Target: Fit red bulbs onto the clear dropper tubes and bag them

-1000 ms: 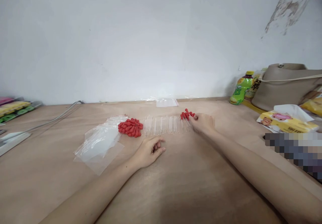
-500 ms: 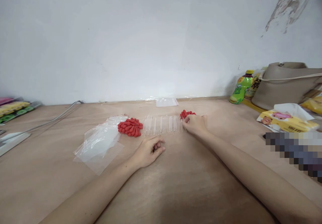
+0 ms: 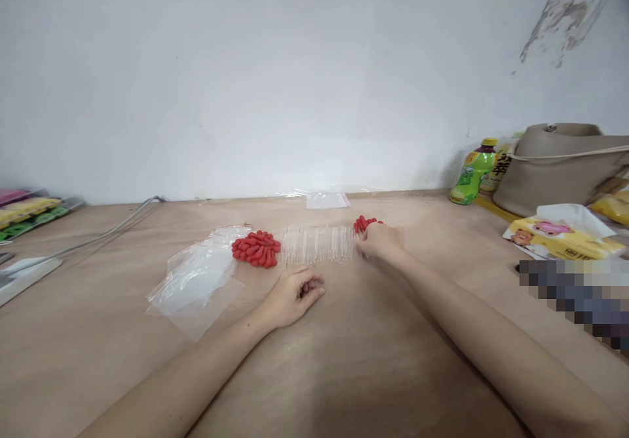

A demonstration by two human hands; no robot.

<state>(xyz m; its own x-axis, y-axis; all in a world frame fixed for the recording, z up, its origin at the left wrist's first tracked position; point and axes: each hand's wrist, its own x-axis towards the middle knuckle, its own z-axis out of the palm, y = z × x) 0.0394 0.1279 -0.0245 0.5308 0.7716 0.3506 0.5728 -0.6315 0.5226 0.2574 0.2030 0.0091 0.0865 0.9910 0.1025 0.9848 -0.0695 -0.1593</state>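
Observation:
My right hand [image 3: 379, 240] is closed at the right end of a row of clear thin tubes [image 3: 317, 244], with several red rubber caps [image 3: 364, 223] sticking out above its fingers. My left hand [image 3: 293, 296] rests on the wooden table [image 3: 344, 359] just in front of the row, fingers loosely curled, nothing visible in it. A pile of red caps [image 3: 256, 248] lies at the left end of the tubes, next to a stack of clear zip bags [image 3: 196, 279].
A small clear bag [image 3: 325, 200] lies near the wall. At the right stand a green bottle [image 3: 471, 170], a beige handbag [image 3: 560, 166] and a yellow tissue pack [image 3: 560, 236]. At the left are a grey cable [image 3: 98, 233], a white power strip [image 3: 22, 275] and coloured packs [image 3: 24, 210].
My right hand has slid left along the row of tubes, taking the red caps with it. The left hand has stayed put.

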